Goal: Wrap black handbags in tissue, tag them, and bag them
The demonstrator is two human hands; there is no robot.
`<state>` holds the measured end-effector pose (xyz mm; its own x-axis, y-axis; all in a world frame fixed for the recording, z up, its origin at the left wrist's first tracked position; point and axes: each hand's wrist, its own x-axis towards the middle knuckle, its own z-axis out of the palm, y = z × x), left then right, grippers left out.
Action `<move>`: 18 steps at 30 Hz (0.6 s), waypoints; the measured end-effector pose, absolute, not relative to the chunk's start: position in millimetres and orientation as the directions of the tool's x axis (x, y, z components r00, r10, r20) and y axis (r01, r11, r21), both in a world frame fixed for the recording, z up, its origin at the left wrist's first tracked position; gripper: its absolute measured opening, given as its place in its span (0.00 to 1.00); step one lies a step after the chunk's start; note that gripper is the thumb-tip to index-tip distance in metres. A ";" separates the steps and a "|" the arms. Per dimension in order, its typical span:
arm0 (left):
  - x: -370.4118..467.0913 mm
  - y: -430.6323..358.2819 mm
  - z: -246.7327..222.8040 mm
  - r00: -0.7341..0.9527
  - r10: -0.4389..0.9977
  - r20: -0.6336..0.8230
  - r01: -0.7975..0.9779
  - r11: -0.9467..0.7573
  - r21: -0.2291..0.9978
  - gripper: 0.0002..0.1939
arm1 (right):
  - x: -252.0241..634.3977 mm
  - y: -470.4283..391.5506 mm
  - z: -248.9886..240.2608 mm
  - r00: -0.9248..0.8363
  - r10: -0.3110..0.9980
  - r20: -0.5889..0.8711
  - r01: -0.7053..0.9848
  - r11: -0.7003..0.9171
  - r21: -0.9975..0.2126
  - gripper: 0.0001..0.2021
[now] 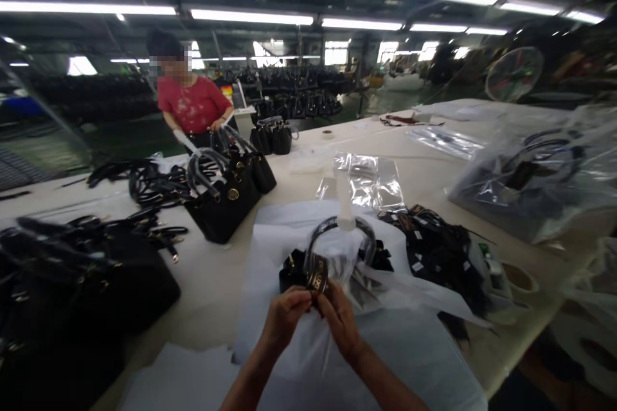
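Observation:
A black handbag (292,271) lies on white paper sheets in front of me, partly covered by clear wrapping. Its arched handle (319,228) is covered in plastic, with a white strip (345,205) at the top. A black tag with gold lettering (317,271) is at the handle's near left side. My left hand (284,318) pinches the tag's lower end with closed fingers. From the other side, my right hand (341,322) also grips that lower end, its fingers closed. The exact spot between the fingertips is hidden.
More black tags (436,250) lie in a pile on the right, near a tape roll (519,277). Black handbags (224,196) stand at left, with others (91,276) closer. A bagged handbag (518,173) sits far right. Across the table, a person in red (193,103) handles bags.

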<state>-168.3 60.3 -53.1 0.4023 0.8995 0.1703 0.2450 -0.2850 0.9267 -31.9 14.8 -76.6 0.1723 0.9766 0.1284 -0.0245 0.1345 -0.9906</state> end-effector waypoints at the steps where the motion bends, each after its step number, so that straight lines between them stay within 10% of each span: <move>1: -167.9 61.2 -51.7 0.404 0.899 0.168 0.259 -0.289 0.922 0.17 | -32.4 15.9 -79.1 0.169 0.975 0.145 -0.018 0.150 -0.988 0.22; 18: -191.5 61.1 -40.6 0.460 0.882 0.103 0.399 -0.309 0.863 0.13 | -25.0 16.1 -89.3 0.256 0.949 0.183 0.092 0.164 -0.982 0.21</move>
